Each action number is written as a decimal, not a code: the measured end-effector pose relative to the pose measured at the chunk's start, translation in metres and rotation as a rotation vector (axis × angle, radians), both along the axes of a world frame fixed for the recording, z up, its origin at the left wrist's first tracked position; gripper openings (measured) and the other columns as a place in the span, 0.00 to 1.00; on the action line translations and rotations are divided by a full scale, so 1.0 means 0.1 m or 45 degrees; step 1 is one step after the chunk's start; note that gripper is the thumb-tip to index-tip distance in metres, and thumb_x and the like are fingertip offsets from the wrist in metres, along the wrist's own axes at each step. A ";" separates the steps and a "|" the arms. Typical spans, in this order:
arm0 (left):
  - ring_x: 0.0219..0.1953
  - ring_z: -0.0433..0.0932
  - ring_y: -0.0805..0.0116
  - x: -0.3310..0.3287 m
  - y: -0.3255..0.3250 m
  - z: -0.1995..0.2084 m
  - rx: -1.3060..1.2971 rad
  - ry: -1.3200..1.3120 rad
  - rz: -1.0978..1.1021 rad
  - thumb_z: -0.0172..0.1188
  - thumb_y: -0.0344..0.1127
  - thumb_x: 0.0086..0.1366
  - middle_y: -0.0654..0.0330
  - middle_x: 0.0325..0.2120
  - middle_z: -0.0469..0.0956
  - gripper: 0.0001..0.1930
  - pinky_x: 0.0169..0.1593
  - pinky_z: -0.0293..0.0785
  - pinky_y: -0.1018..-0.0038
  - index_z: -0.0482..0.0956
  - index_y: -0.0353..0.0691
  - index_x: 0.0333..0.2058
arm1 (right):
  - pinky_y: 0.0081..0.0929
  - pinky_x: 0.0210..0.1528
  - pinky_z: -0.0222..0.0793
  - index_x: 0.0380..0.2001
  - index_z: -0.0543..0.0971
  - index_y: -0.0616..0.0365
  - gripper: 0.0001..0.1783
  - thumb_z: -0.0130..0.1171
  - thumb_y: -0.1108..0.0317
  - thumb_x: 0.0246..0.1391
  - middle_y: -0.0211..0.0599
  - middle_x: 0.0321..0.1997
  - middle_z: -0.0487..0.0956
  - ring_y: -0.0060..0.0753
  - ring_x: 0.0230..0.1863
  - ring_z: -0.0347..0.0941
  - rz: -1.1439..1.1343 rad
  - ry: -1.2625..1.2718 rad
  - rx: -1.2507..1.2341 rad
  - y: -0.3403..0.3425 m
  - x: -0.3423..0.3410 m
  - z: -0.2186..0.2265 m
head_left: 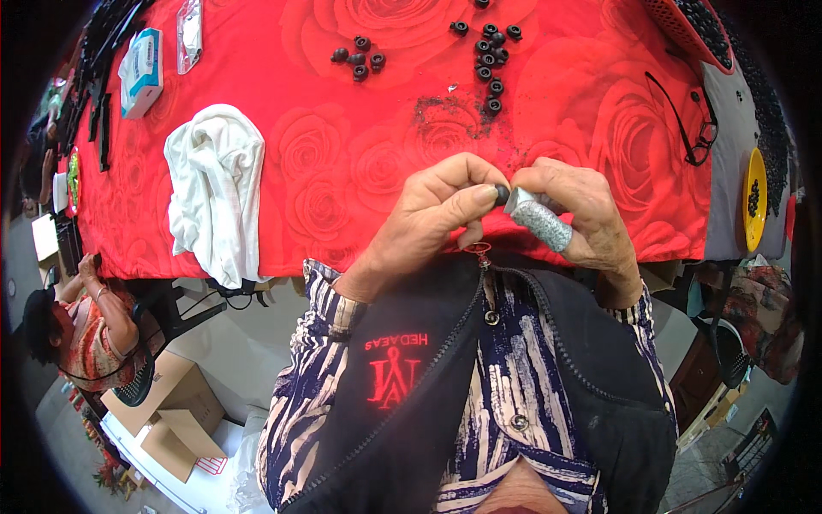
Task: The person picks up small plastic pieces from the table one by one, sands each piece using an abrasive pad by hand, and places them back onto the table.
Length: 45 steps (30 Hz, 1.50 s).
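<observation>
My left hand (445, 201) pinches a small round black part (502, 194) between thumb and forefinger, just above the near table edge. My right hand (586, 206) is closed up beside it, its fingertips close to the part. A silver, speckled covering (541, 221) wraps one digit of the right hand. Whatever the right fingers may hold is hidden. Beyond my hands lies a scatter of dark crumbs (454, 116) on the red rose-patterned cloth (312, 163). Similar black round parts stand in a straggling line (485, 60) farther off, and several more form a small cluster (360, 58) to its left.
A crumpled white cloth (218, 188) lies left. Behind it are a tissue pack (142, 75) and a clear plastic case (189, 36). Glasses (698, 141), a red basket (685, 34) and a yellow dish (753, 214) are right. Another person (94, 321) sits at far left.
</observation>
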<state>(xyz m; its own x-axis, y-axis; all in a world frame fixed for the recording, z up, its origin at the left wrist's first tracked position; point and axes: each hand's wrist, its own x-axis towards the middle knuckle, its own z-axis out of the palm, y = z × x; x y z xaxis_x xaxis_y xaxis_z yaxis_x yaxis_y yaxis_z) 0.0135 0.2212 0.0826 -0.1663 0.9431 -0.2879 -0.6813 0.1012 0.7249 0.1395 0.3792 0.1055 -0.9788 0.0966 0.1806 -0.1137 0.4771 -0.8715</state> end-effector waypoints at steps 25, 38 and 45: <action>0.35 0.76 0.70 0.08 -0.11 -0.23 0.198 -0.675 -0.064 0.54 0.34 0.62 0.58 0.34 0.76 0.12 0.38 0.75 0.74 0.70 0.33 0.41 | 0.25 0.17 0.59 0.39 0.75 0.69 0.24 0.64 0.72 0.32 0.33 0.21 0.70 0.28 0.16 0.65 -0.231 0.760 0.501 -0.30 -0.07 -0.11; 0.37 0.76 0.71 0.06 -0.19 -0.25 0.241 -0.655 -0.074 0.53 0.33 0.63 0.59 0.34 0.75 0.09 0.40 0.75 0.73 0.71 0.35 0.38 | 0.24 0.14 0.53 0.38 0.75 0.71 0.20 0.61 0.74 0.38 0.32 0.18 0.68 0.25 0.14 0.62 -0.151 0.813 0.568 -0.36 -0.08 -0.07; 0.22 0.69 0.80 0.09 -0.14 -0.13 0.155 -0.609 -0.031 0.53 0.36 0.63 0.63 0.28 0.75 0.09 0.18 0.61 0.85 0.73 0.37 0.37 | 0.23 0.14 0.50 0.35 0.75 0.69 0.20 0.64 0.78 0.33 0.30 0.17 0.66 0.23 0.14 0.60 -0.189 0.956 0.685 -0.34 -0.08 -0.13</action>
